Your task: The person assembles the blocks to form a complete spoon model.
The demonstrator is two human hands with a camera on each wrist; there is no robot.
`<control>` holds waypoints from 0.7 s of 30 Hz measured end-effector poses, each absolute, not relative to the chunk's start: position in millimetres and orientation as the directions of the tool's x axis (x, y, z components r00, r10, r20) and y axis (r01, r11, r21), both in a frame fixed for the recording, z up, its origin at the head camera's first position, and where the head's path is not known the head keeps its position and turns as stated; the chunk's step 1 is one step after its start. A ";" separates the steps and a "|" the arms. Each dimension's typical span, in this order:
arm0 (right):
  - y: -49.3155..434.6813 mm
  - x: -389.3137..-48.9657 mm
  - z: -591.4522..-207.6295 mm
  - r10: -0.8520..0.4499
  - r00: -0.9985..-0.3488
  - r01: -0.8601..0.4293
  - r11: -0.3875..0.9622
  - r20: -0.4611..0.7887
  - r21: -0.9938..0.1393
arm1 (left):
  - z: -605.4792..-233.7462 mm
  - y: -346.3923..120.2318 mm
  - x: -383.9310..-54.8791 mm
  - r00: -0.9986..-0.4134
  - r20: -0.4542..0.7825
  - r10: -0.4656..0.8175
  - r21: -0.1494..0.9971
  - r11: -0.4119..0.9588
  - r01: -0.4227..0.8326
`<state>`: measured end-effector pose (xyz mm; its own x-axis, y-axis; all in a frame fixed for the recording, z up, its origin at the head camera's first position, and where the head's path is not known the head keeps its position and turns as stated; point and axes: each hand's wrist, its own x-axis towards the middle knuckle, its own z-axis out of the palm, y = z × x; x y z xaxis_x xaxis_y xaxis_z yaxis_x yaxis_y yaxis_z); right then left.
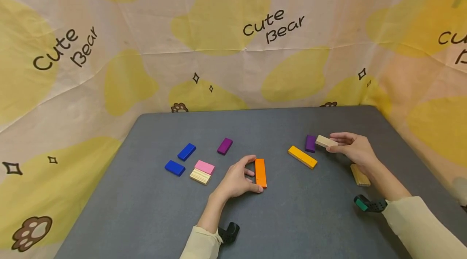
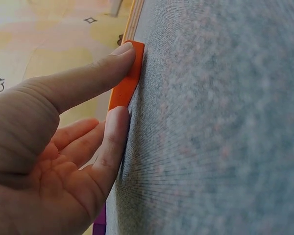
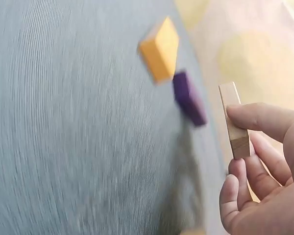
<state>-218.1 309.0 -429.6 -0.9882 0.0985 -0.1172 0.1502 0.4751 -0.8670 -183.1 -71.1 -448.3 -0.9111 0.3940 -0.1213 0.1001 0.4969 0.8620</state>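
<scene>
A yellow-patterned backdrop [image 1: 219, 11] rises behind a gray bench [image 1: 131, 222] where, left to right, two blue blocks [image 1: 174, 168] lie, the left hand's grip [image 1: 236, 180] pinches a central orange block [image 1: 260, 172] by its ends, and, near a purple block [image 1: 310, 144], a pale wooden block [image 1: 325, 141] is clamped in the right hand's grip [image 1: 356, 150].

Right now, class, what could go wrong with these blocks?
The pale block might slip from the right hand's pinch. If dropped, it could knock the nearby purple block. The left hand pinches the orange block near its ends, so uneven pressure might twist it.
</scene>
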 end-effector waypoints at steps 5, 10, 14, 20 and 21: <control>283.2 -211.0 -420.3 0.046 -0.994 0.107 0.438 -0.097 -0.893 | -448.0 -71.1 -182.8 -0.912 -0.123 0.391 0.862 0.498 0.098; 249.9 -208.3 -423.0 -0.042 -0.996 0.061 0.398 -0.084 -0.915 | -450.5 -72.3 -180.3 -0.915 -0.131 0.381 0.861 0.501 0.085; 225.8 -209.6 -427.7 -0.101 -0.992 0.031 0.396 -0.077 -0.918 | -452.3 -71.4 -179.2 -0.917 -0.130 0.376 0.853 0.515 0.090; 195.7 -218.1 -429.1 -0.154 -0.986 -0.006 0.374 -0.056 -0.927 | -450.9 -69.2 -182.8 -0.920 -0.111 0.375 0.843 0.527 0.112; 191.5 -220.1 -429.1 -0.157 -0.986 -0.008 0.369 -0.054 -0.929 | -450.7 -69.0 -183.8 -0.920 -0.108 0.377 0.843 0.526 0.116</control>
<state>-220.1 191.5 -429.1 -0.9861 -0.1570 -0.0543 -0.0076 0.3692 -0.9293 -183.8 -69.0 -450.7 -0.9199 0.3769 -0.1082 0.1162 0.5255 0.8428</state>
